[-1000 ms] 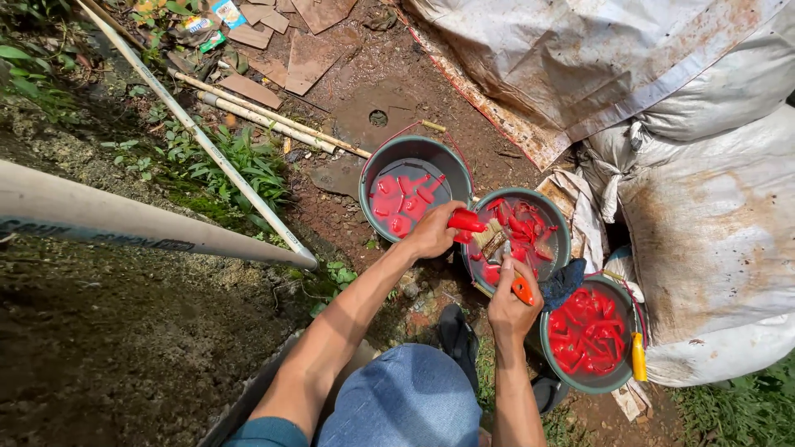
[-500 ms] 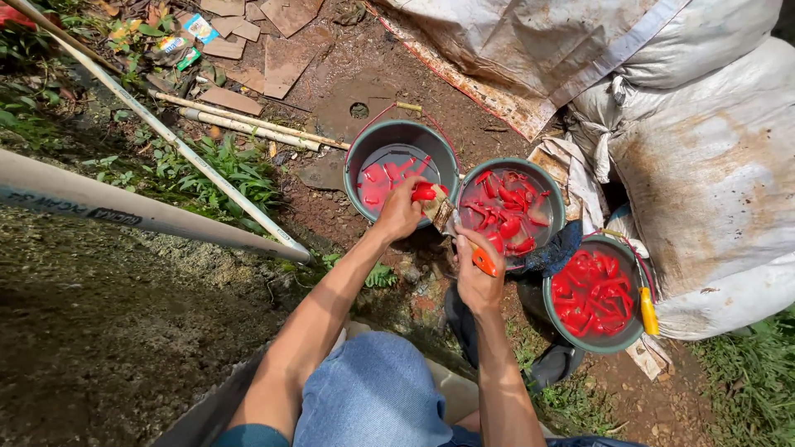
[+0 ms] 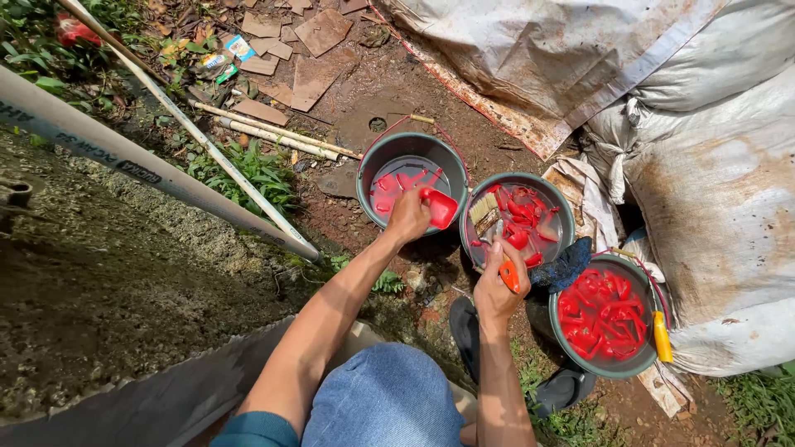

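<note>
My left hand (image 3: 407, 217) holds a red plastic piece (image 3: 439, 207) over the left bucket (image 3: 371, 162), which holds water and a few red pieces. My right hand (image 3: 497, 281) grips a paintbrush (image 3: 487, 217) by its orange handle, bristles up over the middle bucket (image 3: 556, 204). That bucket is full of red pieces in water. A third bucket (image 3: 617, 364) at the right is packed with red pieces. A dark blue cloth (image 3: 565, 265) lies between the middle and right buckets.
White sacks and a tarp (image 3: 696, 141) pile up on the right. A white pipe (image 3: 124, 157) and thinner poles cross the left. Broken tiles (image 3: 310, 74) litter the dirt behind the buckets. A black sandal (image 3: 466, 327) is under me. A yellow handle (image 3: 662, 335) rests on the right bucket's rim.
My left hand has carried the red piece from the middle bucket over to the left bucket. The right hand with the brush has stayed near the middle bucket.
</note>
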